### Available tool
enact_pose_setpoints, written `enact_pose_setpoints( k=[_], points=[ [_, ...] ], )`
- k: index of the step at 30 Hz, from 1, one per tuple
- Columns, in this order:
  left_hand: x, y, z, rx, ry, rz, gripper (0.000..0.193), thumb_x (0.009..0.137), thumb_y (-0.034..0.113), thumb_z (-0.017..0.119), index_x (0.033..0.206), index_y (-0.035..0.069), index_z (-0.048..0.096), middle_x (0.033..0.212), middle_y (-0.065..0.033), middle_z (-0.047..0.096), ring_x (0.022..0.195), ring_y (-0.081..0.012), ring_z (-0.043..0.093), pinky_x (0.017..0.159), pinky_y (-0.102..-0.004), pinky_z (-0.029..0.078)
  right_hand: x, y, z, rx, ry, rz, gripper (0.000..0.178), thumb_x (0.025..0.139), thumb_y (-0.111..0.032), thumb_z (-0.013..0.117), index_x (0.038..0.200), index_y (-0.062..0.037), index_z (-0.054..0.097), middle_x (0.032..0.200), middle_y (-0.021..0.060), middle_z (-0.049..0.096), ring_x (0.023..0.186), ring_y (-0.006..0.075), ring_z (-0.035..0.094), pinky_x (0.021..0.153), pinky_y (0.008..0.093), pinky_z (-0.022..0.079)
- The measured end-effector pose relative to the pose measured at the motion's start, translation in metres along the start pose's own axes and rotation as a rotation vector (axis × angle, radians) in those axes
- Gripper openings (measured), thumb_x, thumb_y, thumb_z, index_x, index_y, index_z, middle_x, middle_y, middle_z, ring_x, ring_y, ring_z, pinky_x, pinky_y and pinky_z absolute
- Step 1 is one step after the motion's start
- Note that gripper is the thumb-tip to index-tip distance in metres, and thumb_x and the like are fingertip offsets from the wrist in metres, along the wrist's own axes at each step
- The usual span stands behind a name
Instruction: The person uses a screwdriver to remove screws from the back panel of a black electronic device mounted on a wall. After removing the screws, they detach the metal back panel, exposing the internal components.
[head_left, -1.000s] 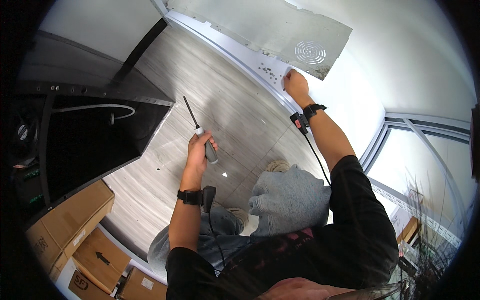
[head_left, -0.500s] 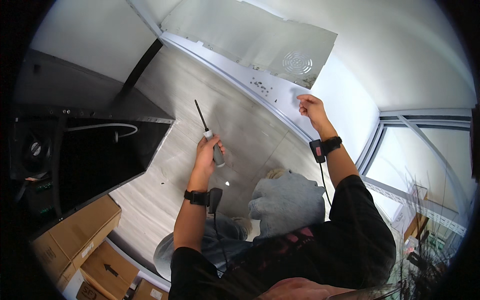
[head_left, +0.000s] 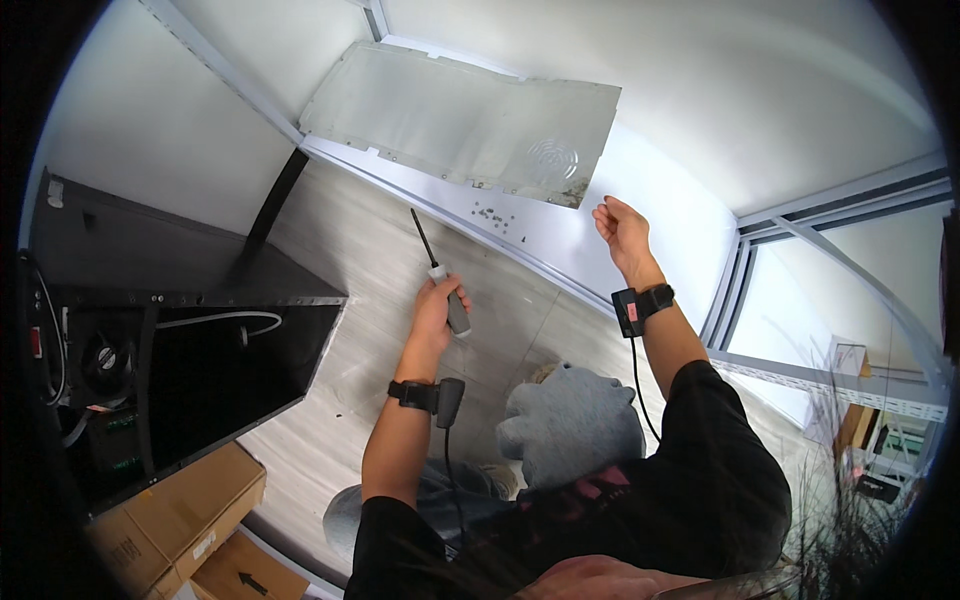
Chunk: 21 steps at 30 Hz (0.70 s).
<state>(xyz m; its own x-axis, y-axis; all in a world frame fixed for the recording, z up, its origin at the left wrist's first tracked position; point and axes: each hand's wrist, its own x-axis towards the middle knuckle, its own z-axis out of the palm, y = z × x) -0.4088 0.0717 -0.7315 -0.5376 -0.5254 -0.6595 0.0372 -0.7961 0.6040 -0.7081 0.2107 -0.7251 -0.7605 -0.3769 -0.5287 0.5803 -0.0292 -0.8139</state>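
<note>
A screwdriver (head_left: 456, 309) with a grey handle and a dark shaft is gripped in my left hand (head_left: 434, 312), its tip pointing up and away toward the ledge. Over the white ledge (head_left: 560, 222), my right hand (head_left: 625, 240) has its fingers curled together; whatever they may hold is too small to make out. Just left of that hand lies a thin grey metal panel (head_left: 440, 115) with slotted vent rings at its right end. Several small screws (head_left: 490, 213) are scattered on the ledge in front of the panel, with one dark screw (head_left: 523, 239) set apart.
At the left stands an open black metal cabinet (head_left: 240, 390) with a fan (head_left: 105, 360) and a pale cable (head_left: 225, 318). Cardboard boxes (head_left: 190, 505) sit below it. A grey metal frame (head_left: 830, 380) rises at the right. My knee (head_left: 570, 425) is over the wood-look floor (head_left: 340, 230).
My view has shifted, so the panel and screws appear farther left and the cabinet lower. My right hand now sits right of the panel's corner; the screwdriver stays in my left hand.
</note>
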Motion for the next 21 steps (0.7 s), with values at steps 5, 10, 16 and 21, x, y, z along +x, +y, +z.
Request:
enact_pose_setpoints(
  k=[5, 10, 16, 21],
  points=[
    [0.004, -0.001, 0.009, -0.01, -0.008, -0.005, 0.011, 0.089, 0.012, 0.056, 0.096, 0.007, 0.049, 0.073, -0.0049, 0.053, 0.063, -0.018, 0.054, 0.056, -0.0326, 0.047, 0.025, -0.016, 0.023, -0.074, -0.035, -0.018, 0.027, 0.085, -0.025, 0.068, 0.092, -0.0009, 0.06, 0.082, 0.0055, 0.057, 0.074, 0.0158, 0.059, 0.069, 0.0294, 0.05],
    [0.008, -0.004, 0.016, -0.033, 0.029, -0.029, 0.012, 0.089, 0.012, 0.056, 0.097, 0.006, 0.048, 0.074, -0.0051, 0.053, 0.063, -0.018, 0.054, 0.056, -0.0325, 0.048, 0.072, -0.003, 0.038, -0.21, 0.032, 0.011, 0.025, 0.081, -0.021, 0.072, 0.089, -0.0001, 0.06, 0.08, 0.0043, 0.056, 0.073, 0.0159, 0.057, 0.061, 0.0289, 0.046],
    [-0.003, 0.002, -0.004, -0.01, 0.086, 0.017, 0.013, 0.088, 0.013, 0.056, 0.096, 0.006, 0.049, 0.072, -0.0039, 0.052, 0.061, -0.0174, 0.055, 0.054, -0.0311, 0.048, 0.074, 0.006, 0.057, -0.136, -0.051, -0.141, 0.015, 0.079, -0.004, 0.066, 0.093, -0.0018, 0.063, 0.082, 0.0047, 0.064, 0.066, 0.0159, 0.058, 0.053, 0.0293, 0.044],
    [-0.017, 0.008, -0.02, -0.064, 0.148, 0.025, 0.015, 0.088, 0.014, 0.056, 0.097, 0.004, 0.05, 0.072, -0.005, 0.052, 0.06, -0.0191, 0.057, 0.052, -0.0317, 0.048, 0.051, -0.009, 0.079, -0.111, -0.124, -0.142, 0.012, 0.082, -0.001, 0.061, 0.094, -0.0012, 0.063, 0.084, 0.0048, 0.064, 0.071, 0.0153, 0.059, 0.059, 0.0287, 0.045]
  ],
)
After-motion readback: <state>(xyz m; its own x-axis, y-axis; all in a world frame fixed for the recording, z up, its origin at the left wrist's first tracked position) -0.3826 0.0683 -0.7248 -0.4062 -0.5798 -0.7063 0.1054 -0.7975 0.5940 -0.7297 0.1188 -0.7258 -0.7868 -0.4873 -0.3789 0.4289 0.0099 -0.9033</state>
